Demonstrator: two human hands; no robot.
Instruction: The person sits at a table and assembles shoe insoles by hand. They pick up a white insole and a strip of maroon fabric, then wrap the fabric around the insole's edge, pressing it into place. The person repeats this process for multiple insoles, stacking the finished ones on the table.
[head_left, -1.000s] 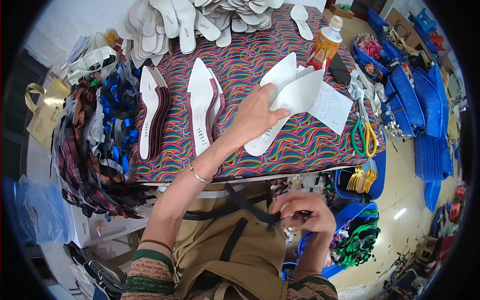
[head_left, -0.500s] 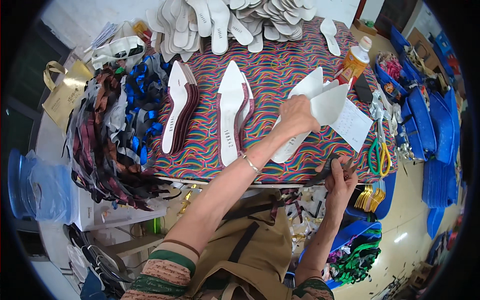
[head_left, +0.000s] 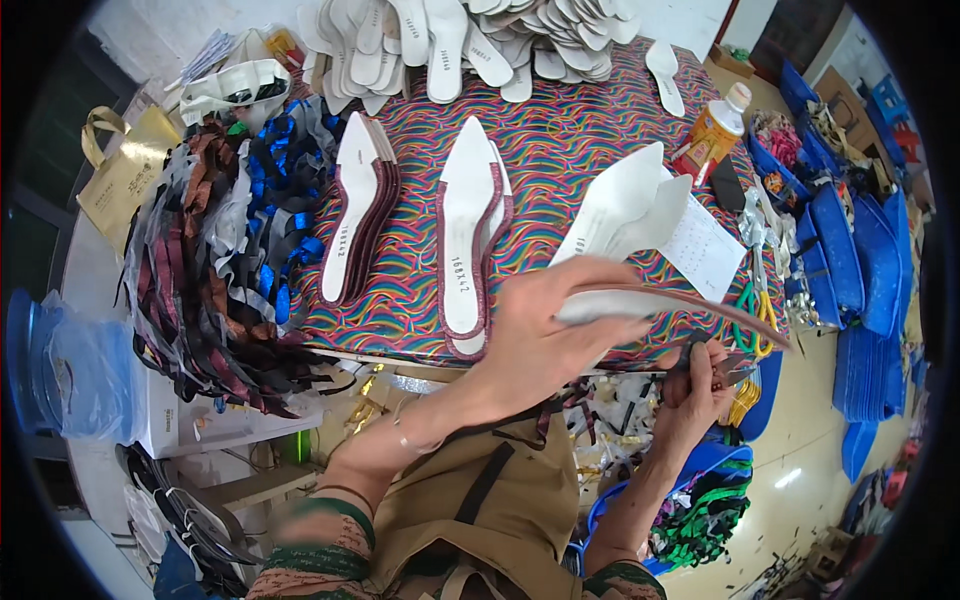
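Observation:
My left hand (head_left: 560, 325) is closed on a white shoe insole (head_left: 640, 302), held tilted above the table's front edge and seen nearly edge-on, with a brownish rim. At its right, my right hand (head_left: 695, 385) is closed round small metal snips (head_left: 735, 370), their pointed blades sticking out. A black strip (head_left: 692, 350) lies at that hand's thumb. Beyond the left hand, overlapping white insoles (head_left: 615, 200) lie on the table. Further left, a small pile of insoles with maroon edging (head_left: 465, 240) and a taller maroon-edged stack (head_left: 355, 220) lie side by side.
On the patterned tablecloth (head_left: 420, 140) stand a heap of insoles (head_left: 445, 50), a drink bottle (head_left: 715, 130), a paper sheet (head_left: 705, 250) and scissors (head_left: 760, 310). Ribbon strips (head_left: 225, 250) hang over the left edge. Blue bins (head_left: 840, 250) stand at right.
My left hand has come from the insoles at the right back toward the front edge, now with an insole in it. The right hand has shifted slightly right and down.

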